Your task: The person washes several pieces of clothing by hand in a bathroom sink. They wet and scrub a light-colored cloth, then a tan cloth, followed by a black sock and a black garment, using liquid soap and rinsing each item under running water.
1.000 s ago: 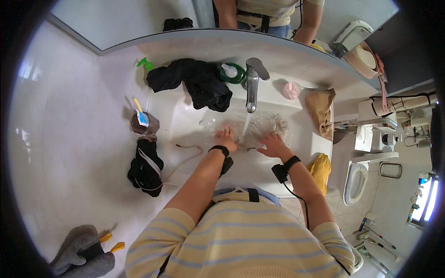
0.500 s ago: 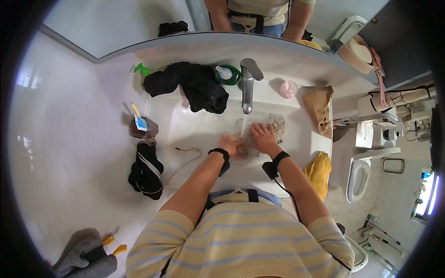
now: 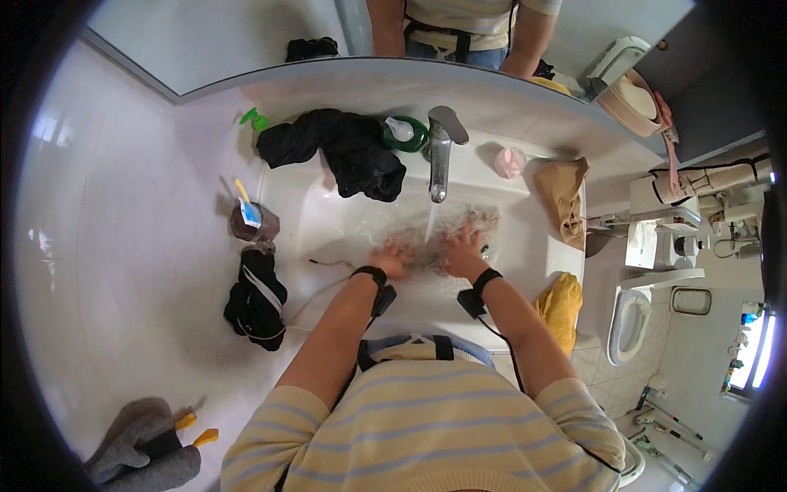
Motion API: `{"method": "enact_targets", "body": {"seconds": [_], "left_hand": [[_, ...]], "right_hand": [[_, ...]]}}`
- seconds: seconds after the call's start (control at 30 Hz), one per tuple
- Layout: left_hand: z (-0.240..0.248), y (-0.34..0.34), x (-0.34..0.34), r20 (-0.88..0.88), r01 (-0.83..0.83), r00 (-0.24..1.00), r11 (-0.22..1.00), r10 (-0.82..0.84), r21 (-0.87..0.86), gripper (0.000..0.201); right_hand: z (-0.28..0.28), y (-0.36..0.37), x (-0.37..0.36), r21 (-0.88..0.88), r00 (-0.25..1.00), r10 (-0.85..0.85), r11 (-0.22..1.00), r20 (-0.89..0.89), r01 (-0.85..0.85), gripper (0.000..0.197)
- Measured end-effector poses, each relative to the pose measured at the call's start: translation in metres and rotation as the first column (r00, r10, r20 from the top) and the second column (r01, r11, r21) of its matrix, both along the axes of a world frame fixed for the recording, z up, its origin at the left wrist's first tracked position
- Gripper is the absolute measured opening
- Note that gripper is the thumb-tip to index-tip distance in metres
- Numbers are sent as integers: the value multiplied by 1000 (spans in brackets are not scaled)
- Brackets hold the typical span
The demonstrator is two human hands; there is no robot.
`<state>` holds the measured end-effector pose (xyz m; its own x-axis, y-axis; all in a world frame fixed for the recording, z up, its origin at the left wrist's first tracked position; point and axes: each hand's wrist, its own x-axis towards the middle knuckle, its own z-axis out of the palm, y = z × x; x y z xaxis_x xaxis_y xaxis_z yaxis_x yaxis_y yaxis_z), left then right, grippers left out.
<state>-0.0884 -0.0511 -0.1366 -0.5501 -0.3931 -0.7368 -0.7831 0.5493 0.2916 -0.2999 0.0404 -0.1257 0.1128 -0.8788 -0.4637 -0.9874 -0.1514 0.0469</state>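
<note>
As I view it remotely, the greyish cloth (image 3: 485,220) sits mid-frame in the sink (image 3: 410,307); prob. soft, waterlogged, slippery, best gripped by a bunched fold. R hand (image 3: 464,250): fingers apart, over it. L hand (image 3: 393,256): blurred, can't tell. Tap (image 3: 440,160) above ctr.

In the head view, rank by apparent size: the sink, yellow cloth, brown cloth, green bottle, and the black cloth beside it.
Largest to smallest:
Sink
Black cloth
Brown cloth and yellow cloth: too alike to rank
Green bottle
</note>
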Motion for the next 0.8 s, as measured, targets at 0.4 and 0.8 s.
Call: {"method": "enact_targets", "body": {"seconds": [0.4,0.8], "left_hand": [[34,-7,-15,-39,156,987,988,-155,10,64],[10,-4,-18,-233,-108,968,993,93,-52,68]], "right_hand": [[5,-1,-28,22,948,170,983,268,-183,44],[23,-13,-24,-149,972,-96,980,216,130,39]]}}
